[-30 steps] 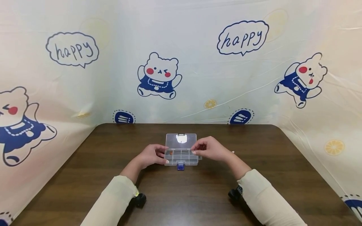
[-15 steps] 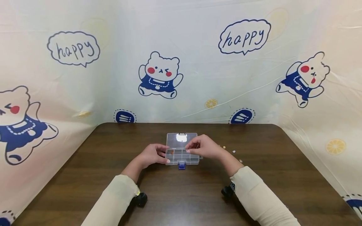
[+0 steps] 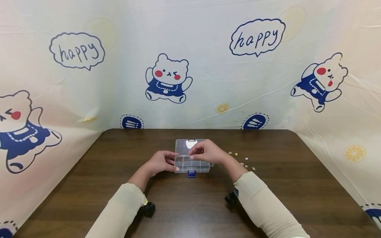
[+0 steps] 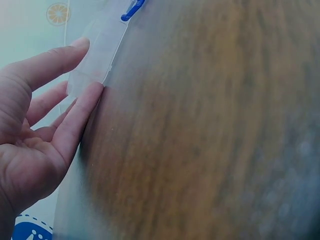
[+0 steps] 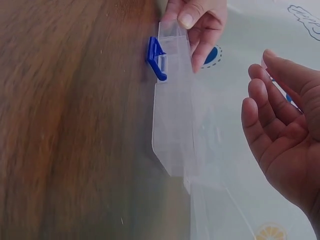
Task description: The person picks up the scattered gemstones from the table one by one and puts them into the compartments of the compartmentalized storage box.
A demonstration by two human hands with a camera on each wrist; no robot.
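Observation:
A clear plastic compartment box (image 3: 196,168) with a blue latch (image 3: 191,173) lies on the table, its lid (image 3: 181,145) raised at the back. My left hand (image 3: 160,162) grips the box's left end, thumb at the front corner and fingers further back. Inside the back left compartment sits a small orange piece (image 3: 181,159). Over the back row of compartments, my right hand (image 3: 209,152) pinches a small pale piece (image 5: 264,62) between thumb and index finger; the fingertips hide most of it, so its kind is unclear.
Several small pale pebble-like pieces (image 3: 246,158) lie scattered on the brown table (image 3: 119,148) right of the box, near the right forearm, one of them a yellowish piece (image 3: 236,154). A printed curtain (image 3: 205,79) hangs behind the table.
My right hand has moved left across the box, from its right end toward the middle of the back row. More scattered pieces now show behind the forearm. The left hand keeps its grip.

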